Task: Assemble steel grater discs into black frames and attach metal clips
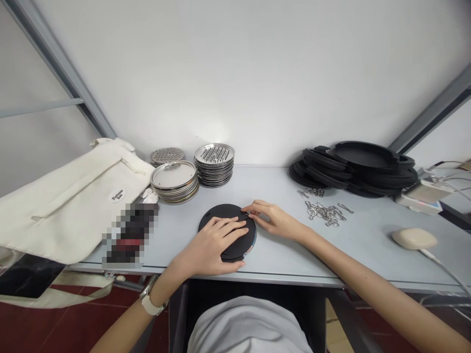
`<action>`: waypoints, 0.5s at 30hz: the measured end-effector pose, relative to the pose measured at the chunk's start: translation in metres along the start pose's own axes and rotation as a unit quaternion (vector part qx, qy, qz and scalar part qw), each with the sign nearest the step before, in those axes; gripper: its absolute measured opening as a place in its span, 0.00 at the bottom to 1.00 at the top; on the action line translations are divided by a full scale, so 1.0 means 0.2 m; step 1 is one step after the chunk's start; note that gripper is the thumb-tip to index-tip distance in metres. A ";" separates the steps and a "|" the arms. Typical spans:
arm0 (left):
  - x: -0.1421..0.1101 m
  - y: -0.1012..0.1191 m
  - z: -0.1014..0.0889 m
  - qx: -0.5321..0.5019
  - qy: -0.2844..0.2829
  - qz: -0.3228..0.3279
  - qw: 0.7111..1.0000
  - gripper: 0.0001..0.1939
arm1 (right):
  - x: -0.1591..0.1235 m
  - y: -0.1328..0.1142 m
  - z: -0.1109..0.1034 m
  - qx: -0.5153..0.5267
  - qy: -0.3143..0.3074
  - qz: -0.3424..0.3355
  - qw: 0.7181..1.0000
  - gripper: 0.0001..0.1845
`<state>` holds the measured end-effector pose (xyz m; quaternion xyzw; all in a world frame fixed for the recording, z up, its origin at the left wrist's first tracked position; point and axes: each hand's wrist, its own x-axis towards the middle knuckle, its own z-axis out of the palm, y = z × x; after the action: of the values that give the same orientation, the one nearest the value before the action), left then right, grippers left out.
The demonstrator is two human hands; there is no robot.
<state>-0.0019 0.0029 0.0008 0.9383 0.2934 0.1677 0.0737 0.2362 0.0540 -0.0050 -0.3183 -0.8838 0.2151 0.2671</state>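
Note:
A round black disc [221, 215] lies flat on the grey table [279, 264] in front of me. My left hand [213, 245] rests palm down on the disc, fingers spread over its top and thumb at its near edge. My right hand [272, 219] pinches a small metal piece at the disc's far right rim with fingertips; the piece is mostly hidden by the fingers.
Stacks of metal discs [214, 164] and glass-topped lids [174, 180] stand at the back left. A heap of black rings and trays [353, 166] sits back right, small metal clips [326, 212] before it. A cream bag [69, 196] lies left, a mouse [414, 238] right.

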 end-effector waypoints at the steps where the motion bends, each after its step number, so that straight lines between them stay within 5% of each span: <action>1: 0.00 0.00 0.00 -0.001 -0.001 0.000 1.000 0.33 | 0.00 0.00 0.00 -0.001 0.000 0.000 1.000 0.16; 15: 0.00 0.00 0.00 0.001 0.000 0.001 1.000 0.33 | -0.01 0.01 0.02 -0.023 -0.008 -0.010 1.000 0.18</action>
<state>-0.0014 0.0032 0.0009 0.9385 0.2931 0.1673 0.0725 0.2365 0.0529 -0.0109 -0.3137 -0.8937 0.1948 0.2551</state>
